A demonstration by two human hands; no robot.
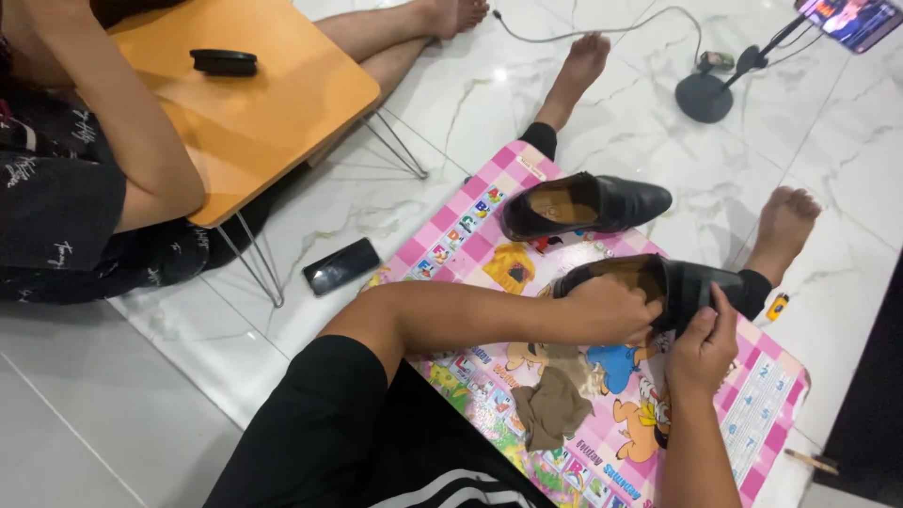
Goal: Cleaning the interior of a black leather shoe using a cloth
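I sit on a white marble floor with a pink picture mat (752,414) between my legs. My left hand (611,309) grips the heel opening of a black leather shoe (691,282) that lies on the mat. My right hand (704,348) holds the same shoe at its side, fingers up against the leather. A second black shoe (621,202) rests on the mat farther away, untouched. A crumpled brown cloth (553,406) lies on the mat below my left hand.
Another person sits at the left beside a low orange folding table (273,103) with a black oval brush (224,62) on it. A black phone (340,266) lies on the floor. A phone stand (705,96) with a lit phone (851,19) and cable stands at far right.
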